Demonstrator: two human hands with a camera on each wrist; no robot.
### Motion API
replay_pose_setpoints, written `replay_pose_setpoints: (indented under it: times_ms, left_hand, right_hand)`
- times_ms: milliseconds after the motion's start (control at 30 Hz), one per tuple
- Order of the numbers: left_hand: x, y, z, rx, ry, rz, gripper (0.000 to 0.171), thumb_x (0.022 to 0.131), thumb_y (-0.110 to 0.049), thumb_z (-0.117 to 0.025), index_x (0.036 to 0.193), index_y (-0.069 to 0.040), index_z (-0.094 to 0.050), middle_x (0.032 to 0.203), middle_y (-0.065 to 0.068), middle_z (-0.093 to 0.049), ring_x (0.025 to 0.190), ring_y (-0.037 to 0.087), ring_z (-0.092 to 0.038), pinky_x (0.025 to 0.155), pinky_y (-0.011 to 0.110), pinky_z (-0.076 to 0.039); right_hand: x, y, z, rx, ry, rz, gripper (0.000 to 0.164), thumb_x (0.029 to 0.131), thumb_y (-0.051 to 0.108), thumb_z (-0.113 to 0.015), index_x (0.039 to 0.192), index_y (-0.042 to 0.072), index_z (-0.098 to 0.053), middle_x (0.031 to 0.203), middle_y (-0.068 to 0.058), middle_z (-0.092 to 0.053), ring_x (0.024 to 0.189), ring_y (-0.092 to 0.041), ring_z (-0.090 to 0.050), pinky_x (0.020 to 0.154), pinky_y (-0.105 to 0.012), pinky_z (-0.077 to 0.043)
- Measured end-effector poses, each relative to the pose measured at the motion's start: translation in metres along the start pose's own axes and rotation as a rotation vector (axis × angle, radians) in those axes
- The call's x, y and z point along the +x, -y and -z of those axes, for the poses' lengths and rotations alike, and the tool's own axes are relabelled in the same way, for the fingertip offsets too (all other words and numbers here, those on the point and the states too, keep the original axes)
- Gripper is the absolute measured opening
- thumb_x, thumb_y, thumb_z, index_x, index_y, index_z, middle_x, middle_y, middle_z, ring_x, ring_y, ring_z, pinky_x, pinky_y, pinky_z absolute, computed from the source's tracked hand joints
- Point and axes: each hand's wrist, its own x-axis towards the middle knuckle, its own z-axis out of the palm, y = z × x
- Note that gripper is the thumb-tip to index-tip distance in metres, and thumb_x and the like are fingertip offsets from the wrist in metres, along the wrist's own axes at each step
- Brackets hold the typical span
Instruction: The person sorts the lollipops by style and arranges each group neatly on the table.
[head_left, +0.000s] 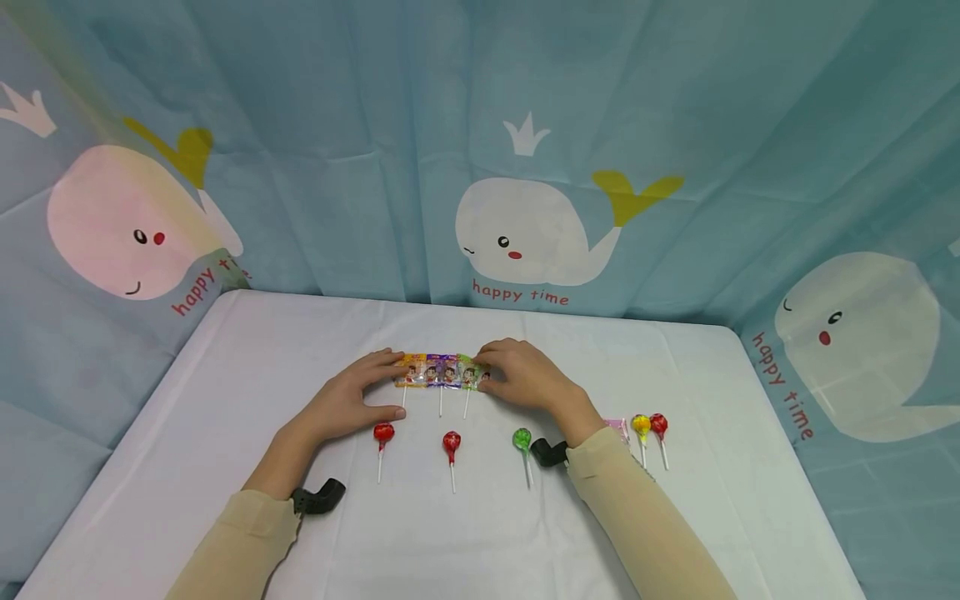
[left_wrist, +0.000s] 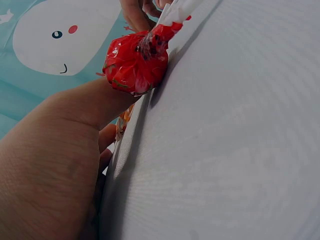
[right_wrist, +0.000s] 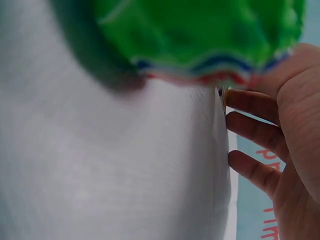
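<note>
Flat-wrapped lollipops lie side by side in a row on the table: an orange one [head_left: 412, 372] at the left, purple [head_left: 442, 372] in the middle, green [head_left: 467, 374] at the right. My left hand [head_left: 347, 398] touches the orange end with extended fingers, its thumb held apart below. At the green end, my right hand [head_left: 525, 372] rests with fingertips and thumb at the wrapper's upper and lower edges, partly covering it. Its other fingers [right_wrist: 255, 167] are spread in the right wrist view. A round red lollipop [left_wrist: 134, 65] appears close up in the left wrist view.
Nearer me lie two round red lollipops [head_left: 383, 432] [head_left: 452, 442] and a round green lollipop [head_left: 522, 439]. Beyond my right wrist are a pink wrapper [head_left: 618, 427], a yellow lollipop [head_left: 641, 424] and another red lollipop [head_left: 658, 424]. A whale-print curtain [head_left: 360, 225] surrounds the white table [head_left: 285, 333].
</note>
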Motion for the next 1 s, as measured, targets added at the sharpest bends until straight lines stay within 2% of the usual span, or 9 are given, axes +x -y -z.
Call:
replay_pose_setpoints:
  times_ms: [367,667,867,1000]
  left_hand:
    - [-0.001,0.001,-0.002,0.009,-0.007,-0.004,0.076,0.086,-0.056,-0.091,0.151,-0.025,-0.068,0.169,-0.001,-0.047,0.162,0.032,-0.032,0.126,0.069,-0.032]
    - [0.001,-0.001,-0.002,0.004,0.015,0.006,0.076,0.087,-0.057,-0.09,0.152,-0.025,-0.067,0.171,-0.001,-0.046,0.163,0.031,-0.031,0.127,0.068,-0.031]
    - [0.0,0.0,-0.001,0.012,0.002,0.0,0.076,0.086,-0.055,-0.091,0.151,-0.023,-0.068,0.17,0.001,-0.047,0.162,0.033,-0.032,0.126,0.069,-0.032]
    - [0.0,0.002,-0.001,0.018,-0.017,-0.014,0.074,0.086,-0.054,-0.092,0.15,-0.023,-0.069,0.169,0.001,-0.048,0.162,0.033,-0.033,0.126,0.07,-0.033]
  right_hand:
    - [-0.001,0.001,0.0,-0.007,0.012,0.007,0.042,0.104,0.029,-0.077,0.142,0.013,-0.073,0.142,-0.003,-0.07,0.136,-0.024,-0.061,0.118,-0.047,-0.049]
    - [-0.006,0.002,0.007,0.074,0.023,-0.064,0.043,0.105,0.032,-0.076,0.143,0.012,-0.071,0.145,-0.002,-0.068,0.14,-0.023,-0.06,0.122,-0.041,-0.046]
    - [-0.016,0.006,0.012,0.109,-0.009,-0.096,0.044,0.107,0.03,-0.072,0.145,0.009,-0.069,0.15,-0.006,-0.065,0.144,-0.026,-0.058,0.124,-0.045,-0.045]
    - [-0.028,0.007,0.013,0.089,-0.041,-0.115,0.042,0.108,0.03,-0.069,0.145,0.011,-0.069,0.15,-0.005,-0.065,0.144,-0.025,-0.057,0.124,-0.045,-0.045]
